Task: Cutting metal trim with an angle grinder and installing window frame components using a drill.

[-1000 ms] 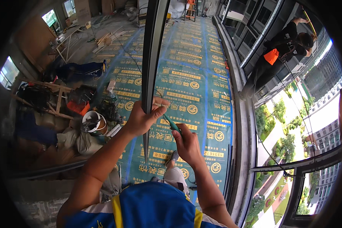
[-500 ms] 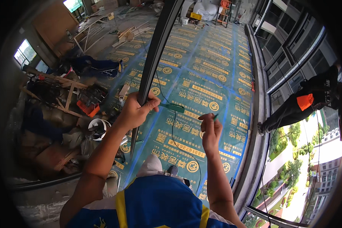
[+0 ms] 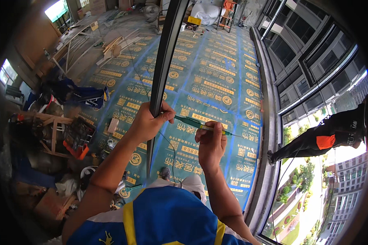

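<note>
My left hand (image 3: 150, 121) is closed around a long dark metal bar (image 3: 166, 61), which stands slightly tilted in front of me. From its thumb and fingertips juts a slim dark green piece (image 3: 186, 121), pointing toward my right hand. My right hand (image 3: 212, 143) pinches a green and yellow pen-like tool (image 3: 209, 128), with a thin shaft sticking out on its right side. The green piece ends close to the right fingers; whether it touches the tool, I cannot tell.
Printed green sheeting (image 3: 208, 81) with blue tape covers the floor. Tools, a wooden frame (image 3: 54, 136) and an orange toolbox (image 3: 81, 152) crowd the left. Large windows line the right, where a person in dark clothes (image 3: 315, 136) stands. A ladder (image 3: 225, 16) is at the back.
My right hand has moved left and closer to my left hand, bringing the pen-like tool near the green piece. The view has shifted; the left hand stays on the bar.
</note>
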`<action>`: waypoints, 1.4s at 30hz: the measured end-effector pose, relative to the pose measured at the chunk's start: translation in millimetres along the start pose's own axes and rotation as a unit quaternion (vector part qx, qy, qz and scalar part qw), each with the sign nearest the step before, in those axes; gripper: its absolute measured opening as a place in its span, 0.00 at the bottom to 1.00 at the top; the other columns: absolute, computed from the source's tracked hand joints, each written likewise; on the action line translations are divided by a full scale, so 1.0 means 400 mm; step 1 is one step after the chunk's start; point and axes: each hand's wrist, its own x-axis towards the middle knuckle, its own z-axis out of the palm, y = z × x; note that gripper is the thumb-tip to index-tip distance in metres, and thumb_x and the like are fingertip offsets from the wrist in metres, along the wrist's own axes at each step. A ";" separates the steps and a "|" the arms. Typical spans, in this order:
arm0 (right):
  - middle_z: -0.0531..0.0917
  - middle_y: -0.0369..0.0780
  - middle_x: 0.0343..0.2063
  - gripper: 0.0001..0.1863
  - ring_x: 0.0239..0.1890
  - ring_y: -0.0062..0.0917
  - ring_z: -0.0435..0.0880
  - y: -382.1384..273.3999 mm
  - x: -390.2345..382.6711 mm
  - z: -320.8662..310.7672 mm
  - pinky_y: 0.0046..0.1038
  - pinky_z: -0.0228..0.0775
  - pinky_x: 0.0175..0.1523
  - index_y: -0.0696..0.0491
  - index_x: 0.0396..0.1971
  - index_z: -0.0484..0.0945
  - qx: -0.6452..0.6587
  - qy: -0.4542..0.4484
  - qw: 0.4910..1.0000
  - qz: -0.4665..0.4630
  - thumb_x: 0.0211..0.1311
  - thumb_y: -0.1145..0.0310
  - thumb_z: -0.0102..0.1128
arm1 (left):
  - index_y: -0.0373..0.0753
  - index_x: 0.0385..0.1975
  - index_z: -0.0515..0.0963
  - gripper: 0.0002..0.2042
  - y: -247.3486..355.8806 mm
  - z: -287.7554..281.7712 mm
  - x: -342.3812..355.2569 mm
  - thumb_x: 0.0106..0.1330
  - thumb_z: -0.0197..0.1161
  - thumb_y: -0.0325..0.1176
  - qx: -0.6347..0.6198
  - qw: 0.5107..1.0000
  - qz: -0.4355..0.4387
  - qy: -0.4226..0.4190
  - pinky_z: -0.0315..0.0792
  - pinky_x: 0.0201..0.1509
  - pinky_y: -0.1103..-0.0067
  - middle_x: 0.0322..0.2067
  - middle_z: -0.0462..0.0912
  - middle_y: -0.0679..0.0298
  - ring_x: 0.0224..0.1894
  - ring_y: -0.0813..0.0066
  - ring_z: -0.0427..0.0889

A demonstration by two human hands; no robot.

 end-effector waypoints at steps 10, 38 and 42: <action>0.82 0.40 0.39 0.27 0.38 0.25 0.81 0.161 0.610 -0.040 0.30 0.79 0.41 0.62 0.48 0.80 0.008 -0.031 0.999 -0.021 0.83 0.50 0.44 | 0.32 0.33 0.81 0.05 -0.208 -0.027 0.606 0.71 0.67 0.27 0.021 0.999 -0.022 -0.027 0.76 0.39 0.77 0.27 0.86 0.62 0.33 0.77 0.84; 0.74 0.27 0.20 0.07 0.23 0.08 0.65 0.117 2.459 -0.461 0.18 0.54 0.28 0.59 0.37 0.81 -0.321 0.201 0.919 -0.109 0.75 0.73 0.57 | 0.38 0.35 0.74 0.28 -0.700 -0.022 2.847 0.81 0.43 0.59 -0.047 0.986 0.158 0.040 0.52 0.22 0.85 0.19 0.63 0.75 0.19 0.90 0.59; 0.75 0.29 0.19 0.09 0.23 0.11 0.67 0.155 2.623 -0.626 0.21 0.57 0.29 0.60 0.38 0.82 -0.280 0.262 0.921 -0.063 0.76 0.70 0.56 | 0.37 0.32 0.71 0.31 -0.712 0.128 3.138 0.79 0.41 0.63 -0.108 0.979 0.172 -0.022 0.53 0.22 0.85 0.19 0.63 0.73 0.19 0.88 0.60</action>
